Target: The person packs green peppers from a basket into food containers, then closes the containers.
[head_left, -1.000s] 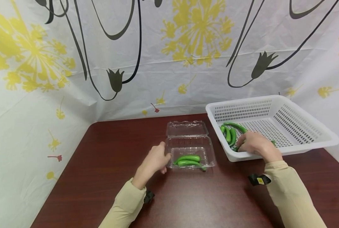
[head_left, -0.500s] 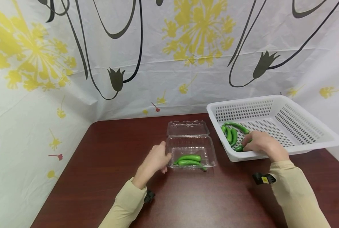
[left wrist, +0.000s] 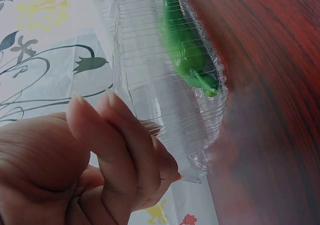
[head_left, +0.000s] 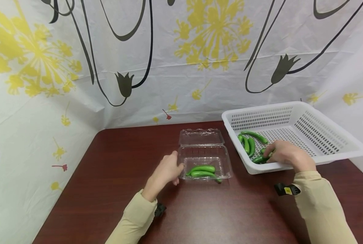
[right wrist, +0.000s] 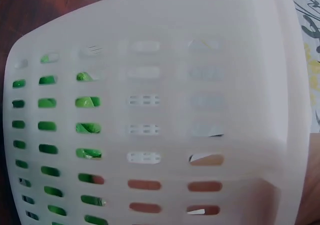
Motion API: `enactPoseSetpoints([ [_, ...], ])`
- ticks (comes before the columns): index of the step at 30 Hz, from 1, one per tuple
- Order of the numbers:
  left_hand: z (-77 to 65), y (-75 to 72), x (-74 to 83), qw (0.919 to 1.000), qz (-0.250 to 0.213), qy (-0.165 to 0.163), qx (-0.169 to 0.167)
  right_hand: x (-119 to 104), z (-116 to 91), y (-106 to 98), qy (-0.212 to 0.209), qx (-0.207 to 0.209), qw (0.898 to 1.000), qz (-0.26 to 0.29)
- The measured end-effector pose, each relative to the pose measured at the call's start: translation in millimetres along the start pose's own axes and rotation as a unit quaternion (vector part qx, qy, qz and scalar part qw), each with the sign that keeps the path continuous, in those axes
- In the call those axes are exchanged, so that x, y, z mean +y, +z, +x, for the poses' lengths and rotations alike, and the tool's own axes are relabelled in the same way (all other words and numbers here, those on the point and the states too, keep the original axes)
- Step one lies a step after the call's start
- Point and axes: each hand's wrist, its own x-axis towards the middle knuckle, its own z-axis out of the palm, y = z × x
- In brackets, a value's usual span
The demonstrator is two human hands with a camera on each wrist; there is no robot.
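Observation:
A clear plastic clamshell box (head_left: 204,154) lies open on the table with two green chili peppers (head_left: 202,168) inside, near its front wall. My left hand (head_left: 166,168) holds the box's left side; the left wrist view shows curled fingers (left wrist: 127,150) against its end. Inside the white basket (head_left: 306,161), my right hand (head_left: 286,155) reaches over the front rim. Its fingertips pinch at a green chili pepper (head_left: 260,159), partly covered by the hand. Several other peppers (head_left: 251,146) lie in the basket's left part. The basket wall mostly blocks the right wrist view, with green and fingers showing through slots.
The box's lid (head_left: 201,137) is folded back behind it. A dark red-brown table (head_left: 132,162) carries everything. A patterned white cloth (head_left: 169,84) hangs behind and at the sides. The basket's raised rim stands between my right forearm and the peppers.
My right hand has shifted rightward inside the basket, uncovering more of the peppers by its fingertips. A green tip once seen right of that hand no longer shows. The left hand stays put.

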Motion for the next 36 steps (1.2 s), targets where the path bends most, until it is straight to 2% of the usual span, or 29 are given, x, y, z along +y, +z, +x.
enactPoseSetpoints([
  [11, 0.6, -0.7, -0.1, 1.0000, -0.001, -0.005, -0.004, 3.1, 2.0, -2.1, 0.004, -0.019, 1.000, 0.009],
  [27, 1.0, 0.1, -1.5, 1.0000, -0.006, -0.003, -0.002, 6.9, -1.6, -2.7, 0.013, -0.023, 1.000, 0.001],
  [36, 0.6, 0.1, -1.3, 1.0000, 0.000, -0.001, 0.000, 8.7, -4.2, -1.1, 0.031, -0.061, 0.998, 0.010],
])
